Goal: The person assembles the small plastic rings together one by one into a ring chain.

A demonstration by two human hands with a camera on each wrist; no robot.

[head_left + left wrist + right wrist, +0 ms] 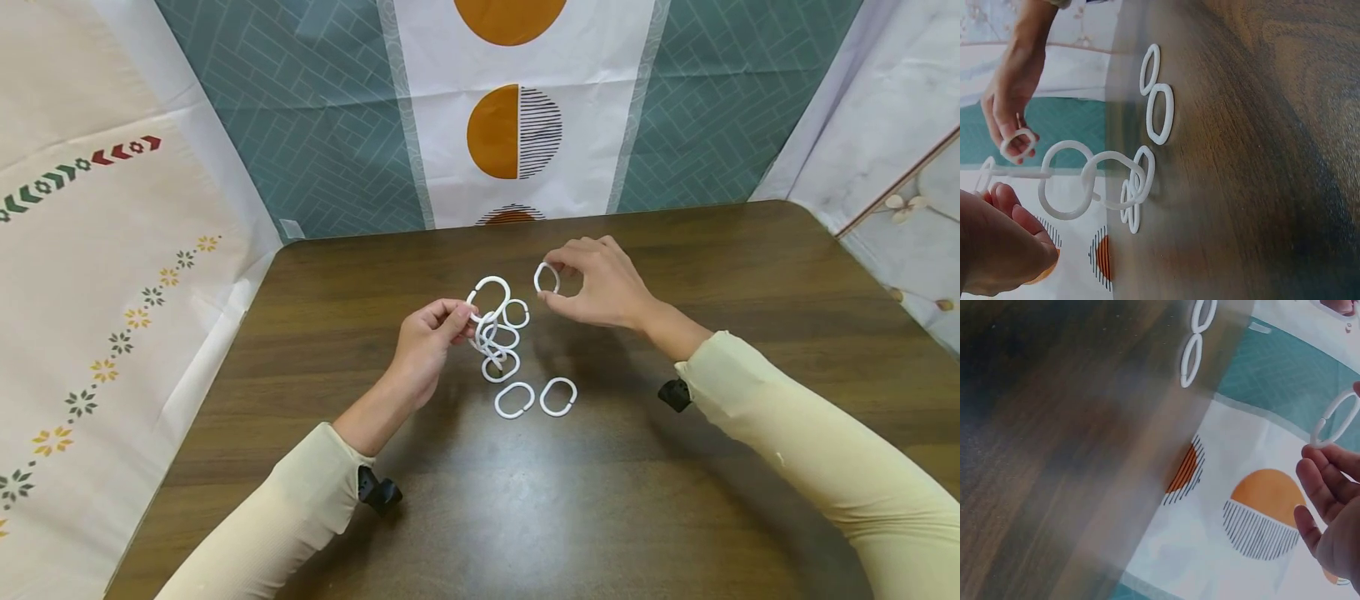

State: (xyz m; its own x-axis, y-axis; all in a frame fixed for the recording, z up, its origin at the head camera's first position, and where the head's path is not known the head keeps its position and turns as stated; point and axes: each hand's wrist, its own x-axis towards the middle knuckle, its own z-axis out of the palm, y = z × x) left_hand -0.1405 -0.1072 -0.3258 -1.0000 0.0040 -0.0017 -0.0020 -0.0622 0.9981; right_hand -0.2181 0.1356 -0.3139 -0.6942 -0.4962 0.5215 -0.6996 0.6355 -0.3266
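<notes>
My left hand (pixel 422 348) pinches the top link of a short chain of white plastic C-shaped links (pixel 490 317). In the left wrist view the linked rings (pixel 1090 178) hang from the fingers down toward the tabletop. My right hand (pixel 606 287) holds a single white link (pixel 536 279) between thumb and fingers, raised to the right of the chain. That link (pixel 1319 430) has a small gap in its side, seen in the right wrist view. Beside the chain's lower end, more white links (pixel 527 315) overlap it in the head view.
Two loose white links, a left one (pixel 498 405) and a right one (pixel 574 392), lie side by side on the brown wooden table (pixel 517 517), nearer to me than the chain. Patterned cloth (pixel 322 125) hangs behind the table's far edge.
</notes>
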